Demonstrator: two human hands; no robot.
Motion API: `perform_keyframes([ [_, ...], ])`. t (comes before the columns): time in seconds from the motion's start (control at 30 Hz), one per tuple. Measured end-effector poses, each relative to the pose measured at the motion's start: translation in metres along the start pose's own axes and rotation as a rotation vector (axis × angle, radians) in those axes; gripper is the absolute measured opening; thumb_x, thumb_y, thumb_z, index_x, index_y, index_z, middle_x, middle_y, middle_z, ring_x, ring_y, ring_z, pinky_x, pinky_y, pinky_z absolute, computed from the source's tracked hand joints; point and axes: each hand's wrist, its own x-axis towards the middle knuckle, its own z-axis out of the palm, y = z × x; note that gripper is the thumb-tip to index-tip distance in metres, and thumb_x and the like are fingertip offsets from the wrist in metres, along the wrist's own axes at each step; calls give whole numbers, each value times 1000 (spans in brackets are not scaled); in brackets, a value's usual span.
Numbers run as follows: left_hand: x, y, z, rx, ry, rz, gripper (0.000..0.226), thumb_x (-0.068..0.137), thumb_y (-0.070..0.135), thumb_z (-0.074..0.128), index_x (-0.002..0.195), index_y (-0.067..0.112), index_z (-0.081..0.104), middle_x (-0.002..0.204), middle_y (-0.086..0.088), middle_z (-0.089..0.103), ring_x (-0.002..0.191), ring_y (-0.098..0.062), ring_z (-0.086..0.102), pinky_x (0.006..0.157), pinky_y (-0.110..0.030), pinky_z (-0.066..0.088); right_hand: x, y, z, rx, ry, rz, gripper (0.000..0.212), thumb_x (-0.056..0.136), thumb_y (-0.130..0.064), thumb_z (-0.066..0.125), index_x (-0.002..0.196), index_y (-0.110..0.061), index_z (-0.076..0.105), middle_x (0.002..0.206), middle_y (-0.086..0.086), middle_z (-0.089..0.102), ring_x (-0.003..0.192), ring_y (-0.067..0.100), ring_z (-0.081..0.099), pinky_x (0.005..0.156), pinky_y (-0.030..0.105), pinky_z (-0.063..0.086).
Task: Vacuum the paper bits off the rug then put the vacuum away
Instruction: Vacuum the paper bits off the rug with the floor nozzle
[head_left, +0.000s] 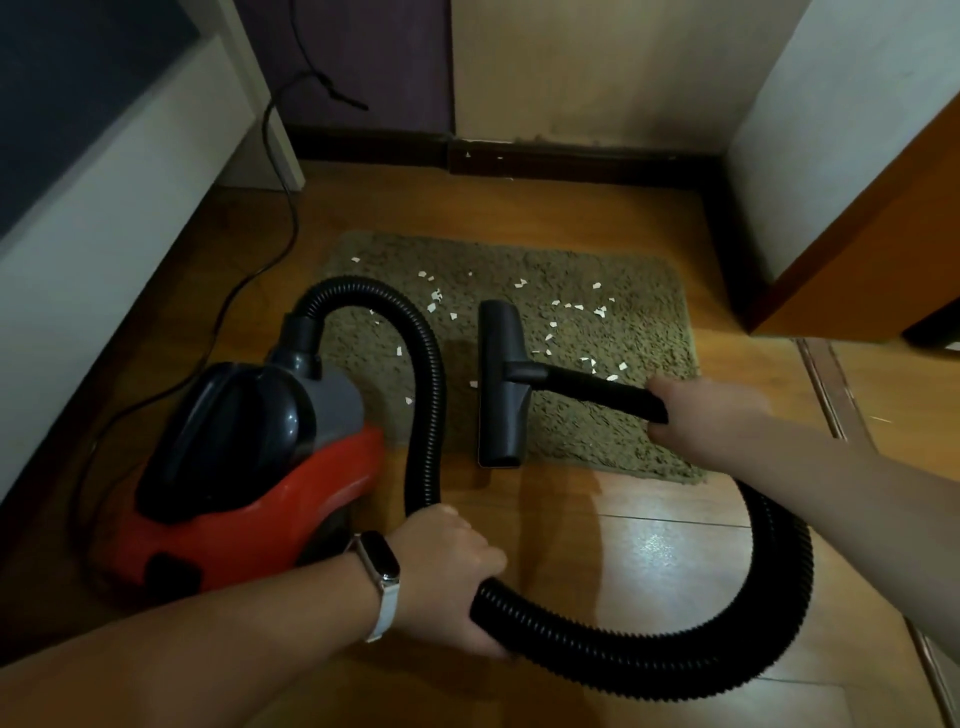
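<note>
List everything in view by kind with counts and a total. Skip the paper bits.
vacuum body: 1
hose: 1
floor nozzle: 1
rug: 1
power cord: 1
watch: 1
hands: 2, left hand gripping the hose, right hand gripping the floor nozzle by its tube
Total: 8

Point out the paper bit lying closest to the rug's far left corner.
The lone white bit by the rug's far left edge, just beyond the hose's arch. Every other bit lies farther right and nearer the person.
</note>
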Motion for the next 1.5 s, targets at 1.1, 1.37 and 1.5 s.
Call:
perform_keyframes([
  [1.1, -8, -50, -11, 17, 358, -80, 63, 86, 59, 48, 138, 22, 47, 139, -5, 52, 125, -25, 51, 97, -44, 48, -11, 20, -19, 433, 111, -215, 15, 91, -43, 65, 104, -38, 59, 69, -8, 63, 51, 5, 58, 42, 19, 39],
  [1.37, -7, -48, -73, -1146, 832, -679, 42, 92, 46, 55, 124, 21, 46, 96, -2, 63, 87, -16, 64, 73, -36, 53, -3, 19, -18, 368, 135, -136, 14, 91, -48, 62, 92, -36, 55, 67, -7, 63, 54, 6, 60, 43, 23, 41],
  [1.5, 43, -34, -78, -1391, 793, -710, 64, 87, 42, 68, 136, 33, 28, 117, -1, 62, 100, -17, 64, 86, -35, 53, -9, 20, -20, 327, 203, -78, 20, 89, -47, 62, 97, -32, 53, 69, -8, 61, 56, 8, 60, 45, 26, 47],
])
